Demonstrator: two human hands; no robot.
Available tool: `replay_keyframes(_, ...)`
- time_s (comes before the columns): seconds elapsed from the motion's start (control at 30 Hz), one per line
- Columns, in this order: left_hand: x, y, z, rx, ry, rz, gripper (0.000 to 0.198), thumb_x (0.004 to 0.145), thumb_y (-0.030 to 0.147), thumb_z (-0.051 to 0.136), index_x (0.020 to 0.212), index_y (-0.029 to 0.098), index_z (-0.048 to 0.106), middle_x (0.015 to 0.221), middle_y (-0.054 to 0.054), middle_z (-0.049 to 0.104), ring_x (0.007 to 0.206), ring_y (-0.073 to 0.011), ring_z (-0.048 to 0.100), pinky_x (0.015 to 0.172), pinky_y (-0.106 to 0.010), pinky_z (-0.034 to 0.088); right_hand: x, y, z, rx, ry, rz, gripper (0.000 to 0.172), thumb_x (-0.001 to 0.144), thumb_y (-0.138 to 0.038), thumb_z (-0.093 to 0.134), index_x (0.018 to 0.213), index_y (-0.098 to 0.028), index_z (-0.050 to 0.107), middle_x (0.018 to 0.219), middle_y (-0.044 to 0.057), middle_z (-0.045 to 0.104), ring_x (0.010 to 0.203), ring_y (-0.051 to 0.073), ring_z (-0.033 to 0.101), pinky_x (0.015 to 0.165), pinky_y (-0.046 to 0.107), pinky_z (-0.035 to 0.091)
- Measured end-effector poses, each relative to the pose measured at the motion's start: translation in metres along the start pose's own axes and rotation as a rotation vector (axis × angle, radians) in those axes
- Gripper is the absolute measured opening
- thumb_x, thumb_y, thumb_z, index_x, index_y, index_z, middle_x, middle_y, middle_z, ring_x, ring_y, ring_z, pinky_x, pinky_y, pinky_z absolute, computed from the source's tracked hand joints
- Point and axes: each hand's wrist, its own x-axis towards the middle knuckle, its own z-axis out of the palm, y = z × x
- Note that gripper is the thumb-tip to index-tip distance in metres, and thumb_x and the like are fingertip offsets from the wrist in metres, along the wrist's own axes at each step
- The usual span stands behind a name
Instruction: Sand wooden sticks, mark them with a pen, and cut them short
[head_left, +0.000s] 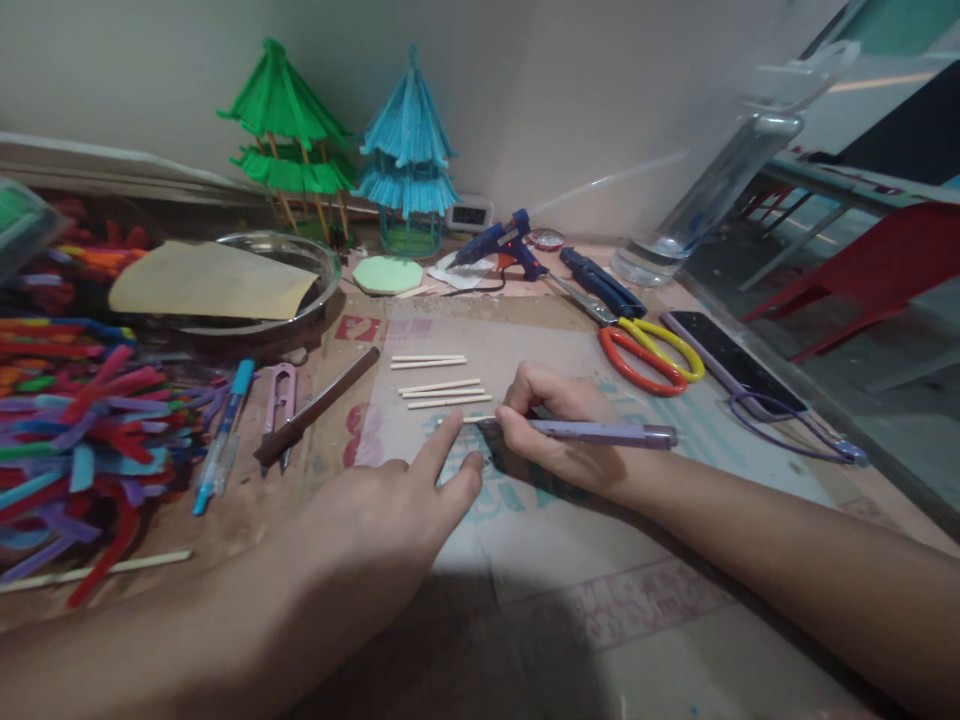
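Note:
My right hand (551,425) grips a purple pen-like craft knife (607,434), its tip down at a thin wooden stick (469,419) on the cardboard sheet (570,560). My left hand (405,495) rests on the cardboard with forefinger and thumb stretched onto that same stick, pinning it. Several cut sticks (442,392) lie in short rows just beyond the hands.
A pile of coloured strips (75,440) fills the left. A blue pen (221,440), thread snips (279,405) and a brown stick (319,405) lie nearby. Behind stand green (289,130) and blue (409,150) model pagodas, a glue gun (499,243), scissors (649,350), a phone (724,360).

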Motion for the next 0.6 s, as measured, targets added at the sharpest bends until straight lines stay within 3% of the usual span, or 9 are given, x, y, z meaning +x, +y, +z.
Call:
replay_keyframes(0.27, -0.0002, -0.0009, 0.0001, 0.026, -0.016, 0.003, 0.070, 0.078, 0.005, 0.047, 0.144, 0.027, 0.043, 0.156, -0.019, 0.031, 0.071, -0.0232, 0.074, 0.055, -0.031, 0.056, -0.0002, -0.0015, -0.0014, 0.021, -0.013, 0.012, 0.019, 0.085, -0.029, 0.050, 0.068, -0.022, 0.042, 0.059, -0.004, 0.052, 0.052, 0.010, 0.045, 0.051, 0.022, 0.034)
replay_keyframes(0.5, 0.0010, 0.0003, -0.0038, 0.009, -0.025, -0.013, 0.073, 0.076, 0.001, 0.039, 0.144, 0.025, 0.044, 0.155, -0.019, 0.034, 0.067, -0.0234, 0.073, 0.051, -0.032, 0.054, -0.0003, -0.0013, -0.0003, 0.001, 0.003, 0.015, 0.020, 0.084, -0.030, 0.050, 0.068, -0.022, 0.042, 0.060, -0.003, 0.052, 0.052, 0.010, 0.045, 0.051, 0.022, 0.034)
replay_keyframes(0.6, -0.0002, 0.0005, -0.0035, -0.077, 0.007, -0.032, 0.074, 0.076, 0.002, 0.037, 0.145, 0.028, 0.044, 0.155, -0.013, 0.038, 0.071, -0.0235, 0.073, 0.056, -0.034, 0.055, -0.0002, -0.0005, -0.0002, 0.009, 0.008, 0.023, 0.020, 0.084, -0.030, 0.051, 0.068, -0.022, 0.042, 0.059, -0.004, 0.051, 0.051, 0.010, 0.045, 0.050, 0.022, 0.034)
